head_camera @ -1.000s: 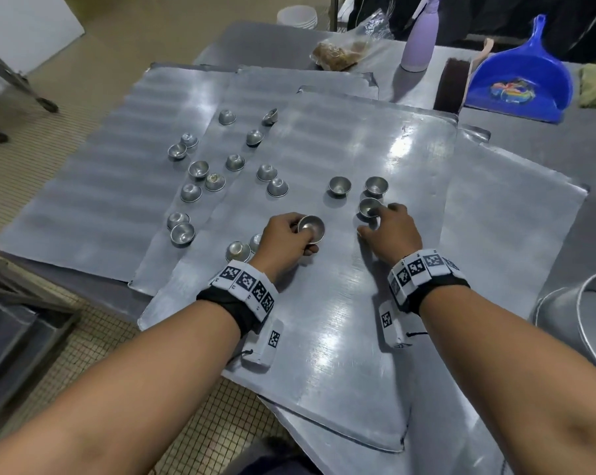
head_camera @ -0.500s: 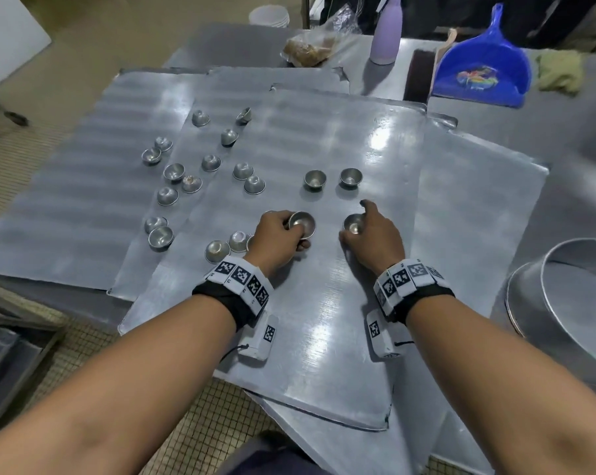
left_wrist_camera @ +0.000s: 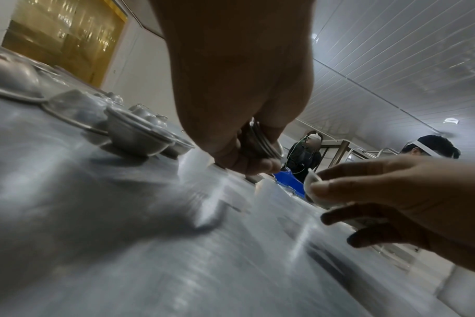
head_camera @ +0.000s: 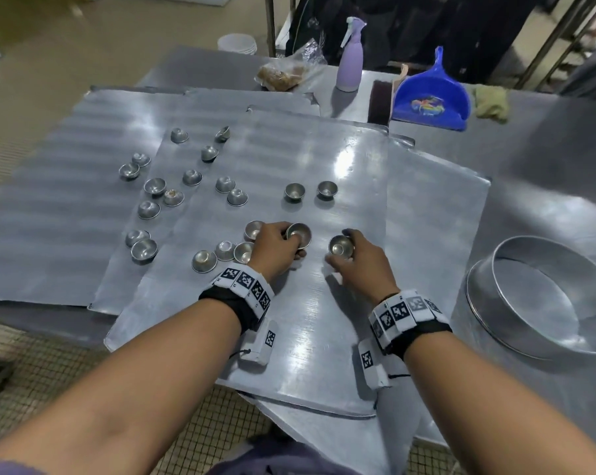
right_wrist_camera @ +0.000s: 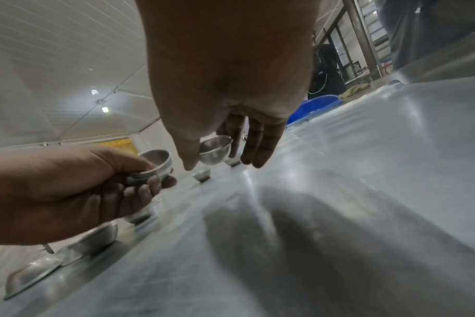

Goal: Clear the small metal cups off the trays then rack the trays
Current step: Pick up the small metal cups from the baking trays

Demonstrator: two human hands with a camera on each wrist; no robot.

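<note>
Cups in both your hands, many more on the trays

Head view: small metal cups (head_camera: pixel 154 186) lie scattered over overlapping flat trays (head_camera: pixel 324 320) on a steel table (head_camera: pixel 546 159). Your left hand (head_camera: pixel 276 250) curls around a stack of cups (head_camera: pixel 298 233), its open mouth facing up. Your right hand (head_camera: pixel 365 265) pinches a single cup (head_camera: pixel 340 246) between thumb and fingers, just above the top tray. Two upright cups (head_camera: pixel 295 192) stand beyond your hands, well apart from them. A cluster of three sits just left of your left wrist; some of the cups farther left lie upside down. A large round metal pan (head_camera: pixel 543 296) stands to your right, off the trays. At the table's far edge: blue dustpan (head_camera: pixel 430 97), lilac spray bottle (head_camera: pixel 349 60), bag of food scraps (head_camera: pixel 284 77), cloth (head_camera: pixel 490 101).

Left wrist view: your fingers close on nested cup rims (left_wrist_camera: pixel 260 141), held edge-on above the tray. Your right hand (left_wrist_camera: pixel 410 203) shows at the right, thumb on its cup's rim. Loose cups (left_wrist_camera: pixel 139 135) sit on the tray to the left.

Right wrist view: thumb and forefinger grip the single cup (right_wrist_camera: pixel 214 152), tilted, clear of the tray; the other fingers hang straight. Your left hand (right_wrist_camera: pixel 68 188) holds its stack at the left.
</note>
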